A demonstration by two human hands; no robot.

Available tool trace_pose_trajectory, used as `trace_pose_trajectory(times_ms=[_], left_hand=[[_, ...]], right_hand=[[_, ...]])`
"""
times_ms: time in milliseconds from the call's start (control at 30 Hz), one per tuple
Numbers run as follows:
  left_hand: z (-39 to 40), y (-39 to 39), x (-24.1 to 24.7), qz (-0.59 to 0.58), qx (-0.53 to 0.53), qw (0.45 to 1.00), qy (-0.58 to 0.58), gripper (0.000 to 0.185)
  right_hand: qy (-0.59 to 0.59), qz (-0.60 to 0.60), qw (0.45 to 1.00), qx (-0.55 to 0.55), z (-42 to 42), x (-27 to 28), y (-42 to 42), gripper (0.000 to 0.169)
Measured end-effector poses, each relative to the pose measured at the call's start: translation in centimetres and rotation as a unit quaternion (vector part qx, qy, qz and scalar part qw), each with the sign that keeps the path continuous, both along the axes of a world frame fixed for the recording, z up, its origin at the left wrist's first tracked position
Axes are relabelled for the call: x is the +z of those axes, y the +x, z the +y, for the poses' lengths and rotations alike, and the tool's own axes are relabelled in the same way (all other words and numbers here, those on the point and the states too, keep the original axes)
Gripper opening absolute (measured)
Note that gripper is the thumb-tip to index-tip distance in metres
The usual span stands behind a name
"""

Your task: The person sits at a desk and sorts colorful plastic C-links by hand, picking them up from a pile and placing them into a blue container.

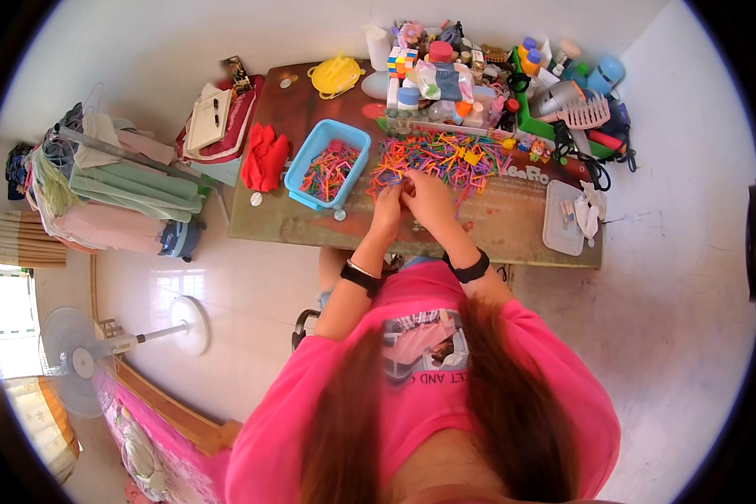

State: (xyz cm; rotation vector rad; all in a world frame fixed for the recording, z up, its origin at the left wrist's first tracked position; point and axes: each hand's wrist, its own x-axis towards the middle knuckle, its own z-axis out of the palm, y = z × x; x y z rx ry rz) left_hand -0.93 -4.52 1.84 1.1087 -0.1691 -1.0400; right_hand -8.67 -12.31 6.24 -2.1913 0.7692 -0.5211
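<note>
My left hand and my right hand meet at the near edge of a heap of thin, multicoloured plastic pieces. Both sets of fingertips pinch together around a small plastic piece, mostly hidden by the fingers. A light-blue plastic basket stands left of my hands, with many similar coloured pieces inside. Several yellow square pieces lie on the heap. Beneath everything is a dark table with a printed, glossy top.
Left of the basket lies a red cloth; a yellow plastic lid is behind it. A crowded white organizer and a green bin fill the back right. A clear plastic lid with crumpled tissue lies right.
</note>
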Motion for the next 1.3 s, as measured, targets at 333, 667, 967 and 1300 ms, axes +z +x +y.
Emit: trace_pose_trajectory(times_ms=[333,667,967,1300], left_hand=[[0.3,1.7,-2.0,-0.319,-0.053,0.940,0.113,0.020],[1.5,0.5,-0.7,-0.656,-0.076,0.700,0.273,0.028],[3.6,5.6,9.6,-0.750,0.083,0.606,0.253,0.038],[4.7,7.8,6.3,-0.769,0.146,0.565,0.261,0.031]], right_hand=[[-0.010,-0.038,0.999,0.015,-1.2,-0.7,-0.8,0.017],[-0.111,0.033,0.990,-0.085,-3.7,-4.1,-2.4,0.016],[-0.067,0.100,0.991,-0.057,-3.8,-4.3,-3.0,0.015],[-0.081,0.106,0.991,0.020,-2.3,-4.0,-0.8,0.018]])
